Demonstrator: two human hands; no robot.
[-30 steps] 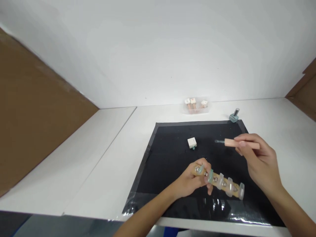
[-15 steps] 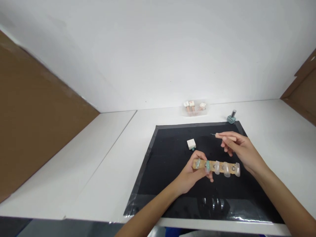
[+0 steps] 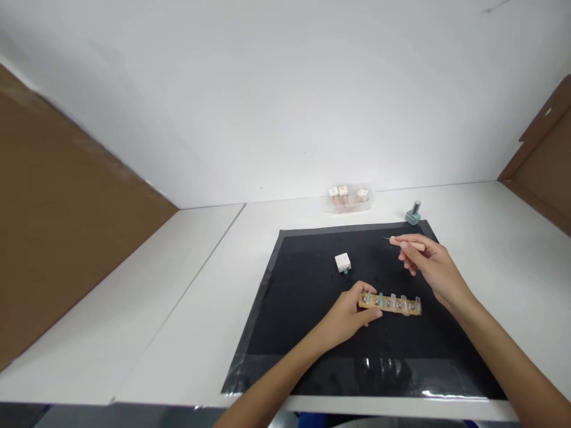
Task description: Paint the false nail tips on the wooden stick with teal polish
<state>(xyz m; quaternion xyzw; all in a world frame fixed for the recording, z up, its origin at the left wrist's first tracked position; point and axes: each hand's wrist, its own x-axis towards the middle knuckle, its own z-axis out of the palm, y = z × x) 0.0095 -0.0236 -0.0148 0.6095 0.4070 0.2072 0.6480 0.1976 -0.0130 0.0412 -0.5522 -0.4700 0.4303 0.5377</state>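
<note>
My left hand (image 3: 348,313) is closed around the left end of a nail tip stand (image 3: 389,304), a narrow yellowish strip with round metal studs. Several false nails cross it: the two at the left look teal, the others clear or pale. Up and to the right, my right hand (image 3: 426,261) pinches a slim brush (image 3: 407,242) with a peach handle, its dark teal tip pointing left, apart from the stand. A white square block (image 3: 342,262) with a small teal piece at its lower edge lies on the mat beyond my left hand.
A black mat (image 3: 307,285) covers part of the white table (image 3: 191,321). Behind it stands a clear box (image 3: 352,205) with several white-topped, peach-stemmed pieces. A teal nail polish bottle (image 3: 413,217) with a silver cap is at the mat's far right corner. Brown panels (image 3: 66,208) flank the sides.
The nail tip stand has been tilted and its right end drawn leftward, so its studs show more plainly. My right hand keeps the brush nearly in place. The camera view has shifted slightly.
</note>
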